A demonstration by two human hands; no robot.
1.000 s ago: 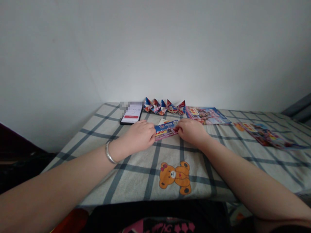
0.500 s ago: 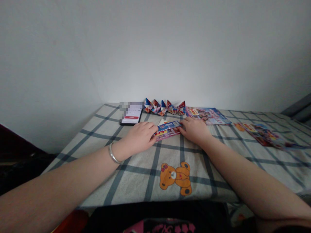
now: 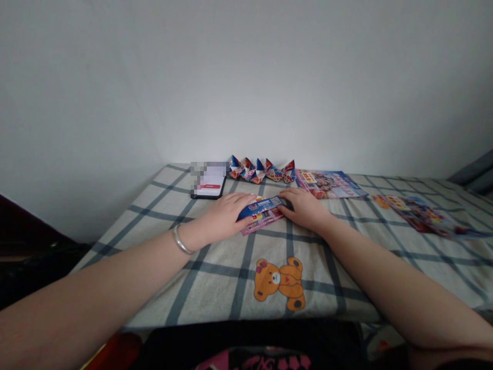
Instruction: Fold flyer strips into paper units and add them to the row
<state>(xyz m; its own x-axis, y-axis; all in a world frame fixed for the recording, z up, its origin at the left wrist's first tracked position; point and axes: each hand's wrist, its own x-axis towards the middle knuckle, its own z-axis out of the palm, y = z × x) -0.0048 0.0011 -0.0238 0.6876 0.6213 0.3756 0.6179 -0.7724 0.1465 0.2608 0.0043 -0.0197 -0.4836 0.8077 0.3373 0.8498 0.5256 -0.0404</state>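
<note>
Pale wall (image 3: 246, 77) rises beyond our grip, and below it spreads a checked cloth (image 3: 208, 298), off-white with grey-blue lines, on which we rest both forearms. Between our hands, low over this cloth, sits a folded printed paper (image 3: 264, 208): a blue strip with a square code runs along its upper part, with pink and purple print on the side nearer us. Our left hand (image 3: 227, 216) has thumb and fingers closed on the left end; our right hand (image 3: 304, 208) pinches the right end. We wear a silver bangle (image 3: 182, 240) on the left wrist.

Just beyond the left hand's fingers lies a phone (image 3: 211, 182), its screen lit and partly blurred out. Straight past the grip stands a row of pointed folded-paper shapes (image 3: 258, 170) in red, blue and white. Beyond the right hand a flat leaflet (image 3: 331, 184) lies beside that row, and well to the right of our grip rests another leaflet (image 3: 427, 213). Nearer us than the paper, we see an orange bear print (image 3: 283, 282).
</note>
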